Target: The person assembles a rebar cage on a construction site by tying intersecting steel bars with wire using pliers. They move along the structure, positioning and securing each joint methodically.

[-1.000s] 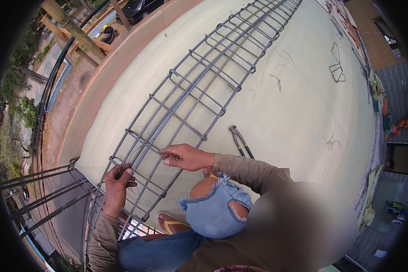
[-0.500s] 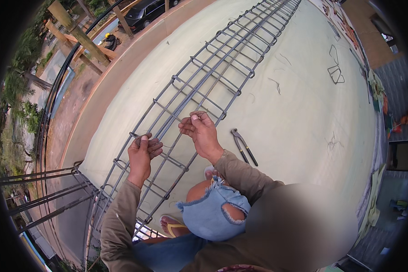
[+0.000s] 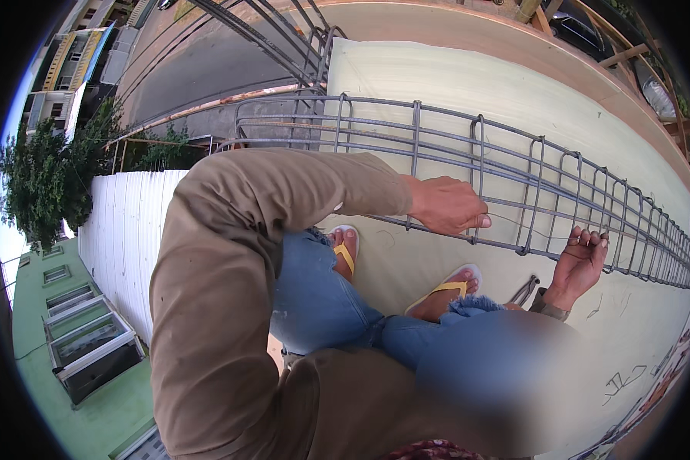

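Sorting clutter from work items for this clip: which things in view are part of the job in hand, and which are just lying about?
In hand:
- long grey steel rebar cage, lying on the pale concrete slab
- left hand, gripping a lower bar
- right hand, fingers hooked on a bar

Lying about:
- dark metal pincers by the foot
- yellow flip-flops, worn
- second rebar cage beyond the slab

Beside the long grey steel rebar cage (image 3: 514,192), your left hand (image 3: 446,205) curls over a lower bar, so its fingertips are hidden from you. Your right hand (image 3: 579,264) shows no clear grip. The cage's far end runs off the picture's edge. Below it, your lap is blurred.
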Tool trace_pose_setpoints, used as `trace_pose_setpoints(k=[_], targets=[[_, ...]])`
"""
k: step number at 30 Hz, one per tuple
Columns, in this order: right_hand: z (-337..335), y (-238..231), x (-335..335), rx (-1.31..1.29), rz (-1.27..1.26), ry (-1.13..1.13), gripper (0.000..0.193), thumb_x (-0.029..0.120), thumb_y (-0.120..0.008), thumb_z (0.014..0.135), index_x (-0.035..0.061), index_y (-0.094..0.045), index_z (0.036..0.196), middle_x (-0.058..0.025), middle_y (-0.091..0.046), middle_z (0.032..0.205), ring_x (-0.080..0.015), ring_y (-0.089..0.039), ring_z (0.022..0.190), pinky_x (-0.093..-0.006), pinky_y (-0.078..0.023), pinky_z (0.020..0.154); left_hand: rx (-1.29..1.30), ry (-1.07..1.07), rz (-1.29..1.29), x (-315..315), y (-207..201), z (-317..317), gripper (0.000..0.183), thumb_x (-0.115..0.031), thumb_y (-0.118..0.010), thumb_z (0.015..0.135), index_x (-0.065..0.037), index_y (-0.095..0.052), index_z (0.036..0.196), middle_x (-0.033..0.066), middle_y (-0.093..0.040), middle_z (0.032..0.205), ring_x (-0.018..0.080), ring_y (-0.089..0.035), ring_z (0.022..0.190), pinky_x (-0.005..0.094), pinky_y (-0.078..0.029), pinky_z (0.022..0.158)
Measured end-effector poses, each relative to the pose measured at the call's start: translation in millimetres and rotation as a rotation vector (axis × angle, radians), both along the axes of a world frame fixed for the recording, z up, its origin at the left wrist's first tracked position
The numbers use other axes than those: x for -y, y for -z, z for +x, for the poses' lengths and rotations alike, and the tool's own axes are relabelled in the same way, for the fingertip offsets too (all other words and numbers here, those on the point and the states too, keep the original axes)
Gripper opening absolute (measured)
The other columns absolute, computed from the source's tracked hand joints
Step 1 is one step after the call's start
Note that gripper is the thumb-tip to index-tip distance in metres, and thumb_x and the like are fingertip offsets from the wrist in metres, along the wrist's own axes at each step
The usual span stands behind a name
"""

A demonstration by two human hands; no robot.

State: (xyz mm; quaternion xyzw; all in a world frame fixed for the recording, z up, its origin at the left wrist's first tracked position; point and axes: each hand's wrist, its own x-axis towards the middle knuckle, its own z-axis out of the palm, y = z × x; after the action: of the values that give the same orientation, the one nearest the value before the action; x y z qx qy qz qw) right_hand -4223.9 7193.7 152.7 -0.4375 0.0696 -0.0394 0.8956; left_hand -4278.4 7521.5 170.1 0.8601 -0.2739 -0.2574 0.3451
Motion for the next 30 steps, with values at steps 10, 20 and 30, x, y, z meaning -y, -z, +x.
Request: trace_pose_setpoints(k=[10,20,30], targets=[[-52.7,16.4,59.7,-0.305,-1.272,-0.622,0.019,0.019,-0.050,0.105,0.0043,-0.060,0.111,0.0005,-0.050,0.071,-0.0098,-0.043,0.054,-0.0277,-0.037,0.048,-0.098,-0.886,-0.173,-187.7,16.8,-95.9,0.047,-0.031,-0.064,0.099,0.006,-0.063,0.127,0.0228,-0.070,0.117,0.0324,-0.068,0.111,0.0404,-0.053,0.096],[-85.6,137.1,162.0,-0.267,-1.904,-0.927,0.026,0.022,-0.055,0.102,0.0024,-0.061,0.118,-0.0050,-0.062,0.076,-0.0177,-0.057,0.060,-0.0351,-0.049,0.057,0.409,-1.891,0.307,-382.0,105.2,-236.1,0.029,-0.020,-0.065,0.091,0.002,-0.073,0.108,0.0231,-0.074,0.104,0.0363,-0.072,0.098,0.0418,-0.055,0.087],[-89.0,129.3,158.3,-0.279,-1.964,-0.900,0.029,0.023,-0.057,0.100,0.0019,-0.061,0.121,-0.0085,-0.066,0.080,-0.0215,-0.063,0.066,-0.0381,-0.052,0.063,0.305,-1.534,0.540,-459.5,132.3,-191.5,0.032,-0.028,-0.066,0.090,-0.005,-0.072,0.112,0.0219,-0.072,0.109,0.0424,-0.066,0.107,0.0497,-0.052,0.092]])
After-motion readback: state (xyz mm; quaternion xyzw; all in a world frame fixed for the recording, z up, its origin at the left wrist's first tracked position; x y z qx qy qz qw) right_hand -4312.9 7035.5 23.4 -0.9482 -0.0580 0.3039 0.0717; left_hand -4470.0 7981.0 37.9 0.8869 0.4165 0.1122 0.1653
